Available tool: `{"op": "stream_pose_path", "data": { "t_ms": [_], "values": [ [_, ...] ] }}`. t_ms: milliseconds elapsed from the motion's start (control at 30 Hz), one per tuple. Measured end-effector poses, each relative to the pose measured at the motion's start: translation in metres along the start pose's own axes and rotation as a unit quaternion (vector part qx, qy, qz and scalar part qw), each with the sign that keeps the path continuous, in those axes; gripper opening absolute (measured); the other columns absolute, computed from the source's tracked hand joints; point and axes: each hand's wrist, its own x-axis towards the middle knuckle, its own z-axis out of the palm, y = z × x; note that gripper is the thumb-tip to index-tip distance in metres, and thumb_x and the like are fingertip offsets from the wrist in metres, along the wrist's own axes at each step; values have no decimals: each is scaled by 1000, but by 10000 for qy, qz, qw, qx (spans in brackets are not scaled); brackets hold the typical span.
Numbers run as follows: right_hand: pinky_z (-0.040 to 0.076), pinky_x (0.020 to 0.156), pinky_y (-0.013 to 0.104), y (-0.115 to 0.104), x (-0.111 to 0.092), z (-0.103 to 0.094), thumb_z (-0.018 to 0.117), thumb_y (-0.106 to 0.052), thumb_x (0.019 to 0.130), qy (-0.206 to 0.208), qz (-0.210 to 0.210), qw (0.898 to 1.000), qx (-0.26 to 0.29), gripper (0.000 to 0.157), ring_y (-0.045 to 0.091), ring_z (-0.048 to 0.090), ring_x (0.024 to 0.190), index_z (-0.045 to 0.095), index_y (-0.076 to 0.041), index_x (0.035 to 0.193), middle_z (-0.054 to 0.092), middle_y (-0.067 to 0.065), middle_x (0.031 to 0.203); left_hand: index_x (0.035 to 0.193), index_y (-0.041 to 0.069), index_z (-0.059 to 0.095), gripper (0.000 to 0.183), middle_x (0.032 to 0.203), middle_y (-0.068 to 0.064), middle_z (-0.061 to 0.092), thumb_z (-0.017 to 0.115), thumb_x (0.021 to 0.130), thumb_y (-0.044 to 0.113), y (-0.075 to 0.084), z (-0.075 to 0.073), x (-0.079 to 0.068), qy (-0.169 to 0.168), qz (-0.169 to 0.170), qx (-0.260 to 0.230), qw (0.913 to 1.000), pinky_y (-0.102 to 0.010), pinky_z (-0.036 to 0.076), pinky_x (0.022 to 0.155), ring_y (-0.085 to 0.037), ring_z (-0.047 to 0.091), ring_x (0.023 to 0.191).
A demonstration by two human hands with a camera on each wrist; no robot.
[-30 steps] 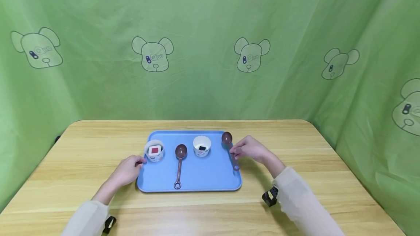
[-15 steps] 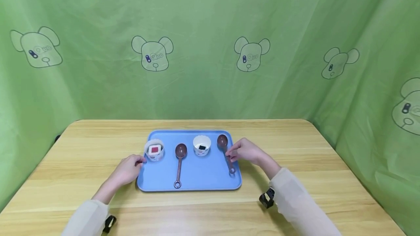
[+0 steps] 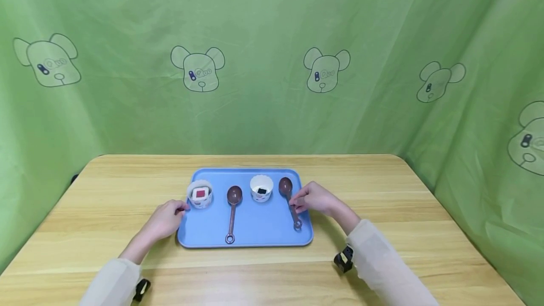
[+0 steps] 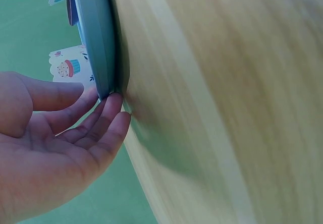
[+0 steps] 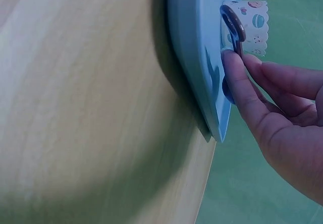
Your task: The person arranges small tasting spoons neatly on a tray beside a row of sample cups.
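Note:
A blue tray (image 3: 255, 236) bears two brown spoons and two paper cups. My right hand (image 3: 313, 198) pinches the handle of the right spoon (image 3: 286, 186) between thumb and fingers, over the tray's right side. In the right wrist view, the ring end of that spoon's handle (image 5: 233, 23) sticks out past the fingertips. My left hand (image 3: 165, 220) holds the tray's left edge; in the left wrist view the fingertips (image 4: 115, 100) meet the tray rim (image 4: 101, 42). The other spoon (image 3: 234, 196) lies between the cups, its handle toward me.
The left paper cup (image 3: 199, 202) holds a white block with a red square. A dark piece sits in the right paper cup (image 3: 261, 196). The wooden table (image 3: 238, 277) extends around the tray, and a green curtain (image 3: 263, 107) hangs behind it.
My right hand has moved the right spoon leftward and slightly toward me, from the tray's right rim to inside it. The left hand, cups and other spoon have kept their places.

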Motion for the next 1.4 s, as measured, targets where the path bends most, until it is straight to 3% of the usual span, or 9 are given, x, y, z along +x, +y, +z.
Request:
{"op": "stream_pose_path", "data": {
  "t_ms": [1400],
  "values": [
    [54, 73, 37, 0, -2, 15, 48, 12, 85, -387, 5, 9982, 461, 19, 29, 66, 75, 59, 21, 98, 64, 25, 87, 106, -11, 59, 24, 108, -27, 57, 46, 87, -2, 0, 0, 0, 6, -75, -4, 10000, -52, 42, 89, -42, 51, 104]
  ]
}}
